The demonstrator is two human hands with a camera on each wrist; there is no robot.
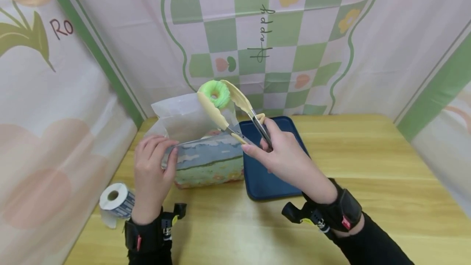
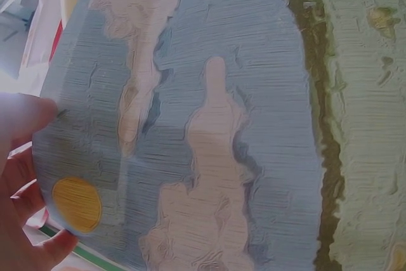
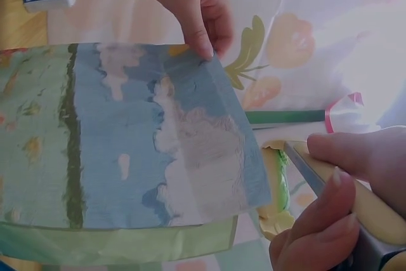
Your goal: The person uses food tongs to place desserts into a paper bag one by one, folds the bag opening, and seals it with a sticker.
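A green donut (image 1: 215,94) sits between the cream tips of a pair of tongs (image 1: 241,105), above the mouth of a paper bag (image 1: 209,162). My right hand (image 1: 285,150) grips the tongs by their metal arms and cream handles. The bag, printed with a blue sky and green meadow, stands on the table with its white inner side showing at the back. With thumb and fingers, my left hand (image 1: 154,167) pinches the bag's upper left edge; the left wrist view shows the printed front (image 2: 209,131) close up. What lies inside the bag is mostly hidden.
A dark blue tray (image 1: 257,179) lies on the wooden table (image 1: 368,175) to the right of the bag, partly under my right hand. A roll of labels (image 1: 117,200) stands at the left edge. Printed cloth (image 1: 290,52) hangs behind and at both sides.
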